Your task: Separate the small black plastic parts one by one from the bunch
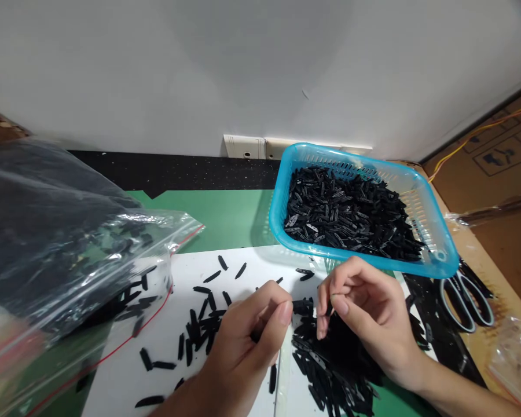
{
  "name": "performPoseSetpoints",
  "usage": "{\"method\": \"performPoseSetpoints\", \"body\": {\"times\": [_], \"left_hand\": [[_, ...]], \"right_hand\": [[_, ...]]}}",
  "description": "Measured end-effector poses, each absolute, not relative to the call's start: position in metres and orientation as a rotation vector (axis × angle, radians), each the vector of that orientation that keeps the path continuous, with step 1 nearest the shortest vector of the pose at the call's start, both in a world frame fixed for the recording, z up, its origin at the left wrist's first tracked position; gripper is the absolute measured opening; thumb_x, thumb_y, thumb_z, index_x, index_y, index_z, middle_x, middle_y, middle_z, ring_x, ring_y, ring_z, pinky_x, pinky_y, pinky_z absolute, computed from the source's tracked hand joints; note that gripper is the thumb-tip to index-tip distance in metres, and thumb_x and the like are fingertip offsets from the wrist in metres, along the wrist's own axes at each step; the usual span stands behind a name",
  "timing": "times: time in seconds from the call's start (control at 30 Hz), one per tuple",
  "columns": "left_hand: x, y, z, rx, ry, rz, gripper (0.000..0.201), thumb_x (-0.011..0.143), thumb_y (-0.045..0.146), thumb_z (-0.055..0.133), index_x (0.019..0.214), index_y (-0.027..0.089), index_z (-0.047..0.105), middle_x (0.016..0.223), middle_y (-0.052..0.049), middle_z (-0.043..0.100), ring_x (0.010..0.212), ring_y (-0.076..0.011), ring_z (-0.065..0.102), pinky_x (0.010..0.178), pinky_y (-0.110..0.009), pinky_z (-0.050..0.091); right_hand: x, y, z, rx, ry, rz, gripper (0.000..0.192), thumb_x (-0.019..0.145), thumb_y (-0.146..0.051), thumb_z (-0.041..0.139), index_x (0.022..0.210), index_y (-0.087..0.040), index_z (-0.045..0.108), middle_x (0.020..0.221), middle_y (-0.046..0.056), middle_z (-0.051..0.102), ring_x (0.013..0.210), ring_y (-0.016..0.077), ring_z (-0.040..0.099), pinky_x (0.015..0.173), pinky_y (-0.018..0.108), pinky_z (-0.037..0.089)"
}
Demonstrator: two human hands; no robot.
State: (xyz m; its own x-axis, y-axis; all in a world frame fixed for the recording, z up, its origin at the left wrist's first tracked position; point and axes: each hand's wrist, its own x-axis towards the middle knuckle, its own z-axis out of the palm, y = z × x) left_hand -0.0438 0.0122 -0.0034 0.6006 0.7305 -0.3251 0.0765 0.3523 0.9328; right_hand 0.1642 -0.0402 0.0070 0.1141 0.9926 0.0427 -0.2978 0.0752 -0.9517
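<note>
My left hand (256, 339) is closed, thumb and index finger pressed together above the white sheet (238, 295); whatever it may hold is hidden. To its right, my right hand (369, 315) pinches thumb against index finger, with a small dark bit at the tips that is too small to name. Under the right hand lies a dense pile of narrow black plastic pieces (330, 376). More loose black pieces (208, 324) are scattered on the sheet around the left hand. A pale strip (283, 370) runs between the two groups.
A blue plastic basket (275, 217) full of similar black pieces stands behind my right hand. Scissors (464, 301) lie at its right. A clear zip bag (125, 243) with black pieces covers the left side. Cardboard boxes (499, 174) stand at right; a wall with sockets (245, 147) is behind.
</note>
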Motion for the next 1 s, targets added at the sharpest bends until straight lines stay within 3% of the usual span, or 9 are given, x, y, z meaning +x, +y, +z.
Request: {"method": "performPoseSetpoints", "body": {"times": [0.1,0.2,0.37,0.47,0.6,0.73,0.9,1.0], "left_hand": [[-0.045,0.012,-0.007,1.122,0.849,0.494,0.047,0.114,0.057,0.059,0.082,0.023,0.056,0.063,0.009,0.031,0.053,-0.0100,0.026,0.049,-0.024,0.028],[-0.045,0.012,-0.010,1.124,0.796,0.501,0.049,0.116,0.058,0.054,0.082,0.023,0.053,0.065,0.008,0.036,0.053,-0.0091,0.025,0.047,-0.024,0.026],[-0.044,0.012,-0.012,1.139,0.765,0.524,0.048,0.118,0.055,0.051,0.082,0.023,0.050,0.066,0.008,0.038,0.054,-0.0089,0.026,0.047,-0.023,0.026],[-0.043,0.012,-0.011,1.161,0.766,0.542,0.050,0.118,0.055,0.052,0.080,0.023,0.048,0.064,0.008,0.034,0.053,-0.0092,0.029,0.047,-0.024,0.027],[-0.042,0.013,-0.008,1.182,0.759,0.536,0.054,0.117,0.057,0.053,0.076,0.024,0.042,0.063,0.009,0.029,0.052,-0.0092,0.028,0.047,-0.026,0.026],[-0.042,0.013,-0.010,1.185,0.763,0.522,0.056,0.116,0.059,0.052,0.075,0.025,0.037,0.063,0.009,0.025,0.052,-0.0092,0.025,0.047,-0.026,0.025],[-0.040,0.013,-0.011,1.164,0.780,0.508,0.057,0.115,0.061,0.053,0.074,0.025,0.035,0.062,0.010,0.023,0.051,-0.0094,0.023,0.045,-0.026,0.023],[-0.039,0.014,-0.008,1.152,0.787,0.501,0.059,0.114,0.064,0.053,0.073,0.025,0.037,0.061,0.010,0.024,0.052,-0.0097,0.022,0.045,-0.025,0.023]], "right_hand": [[0.164,-0.040,0.008,-1.033,-0.899,1.353,0.010,0.108,-0.030,0.075,0.107,-0.020,0.071,0.076,-0.002,0.067,0.054,0.0092,0.058,0.050,0.019,0.050],[0.161,-0.041,0.012,-1.147,-0.896,1.485,0.016,0.107,-0.034,0.078,0.103,-0.018,0.076,0.069,-0.004,0.061,0.055,0.0083,0.049,0.051,0.018,0.042],[0.158,-0.045,0.013,-1.206,-0.853,1.496,0.014,0.096,-0.027,0.091,0.107,-0.022,0.082,0.070,-0.005,0.065,0.057,0.0081,0.055,0.055,0.019,0.046],[0.158,-0.048,0.012,-1.247,-0.975,1.283,0.016,0.099,-0.023,0.087,0.113,-0.028,0.082,0.077,-0.005,0.071,0.061,0.0081,0.059,0.059,0.017,0.049],[0.160,-0.048,0.012,-1.328,-1.160,1.097,0.004,0.103,-0.023,0.082,0.104,-0.027,0.082,0.077,-0.004,0.072,0.065,0.0092,0.062,0.061,0.018,0.052],[0.160,-0.049,0.011,-1.346,-1.228,1.046,0.004,0.105,-0.023,0.079,0.103,-0.026,0.080,0.079,-0.004,0.073,0.065,0.0098,0.063,0.061,0.018,0.053],[0.159,-0.050,0.009,-1.310,-1.232,1.026,0.017,0.104,-0.020,0.079,0.119,-0.028,0.080,0.082,-0.005,0.076,0.065,0.0094,0.065,0.062,0.018,0.055],[0.159,-0.050,0.008,-1.312,-1.266,1.025,0.007,0.105,-0.021,0.079,0.108,-0.026,0.081,0.081,-0.004,0.076,0.063,0.0090,0.064,0.060,0.018,0.054]]}}
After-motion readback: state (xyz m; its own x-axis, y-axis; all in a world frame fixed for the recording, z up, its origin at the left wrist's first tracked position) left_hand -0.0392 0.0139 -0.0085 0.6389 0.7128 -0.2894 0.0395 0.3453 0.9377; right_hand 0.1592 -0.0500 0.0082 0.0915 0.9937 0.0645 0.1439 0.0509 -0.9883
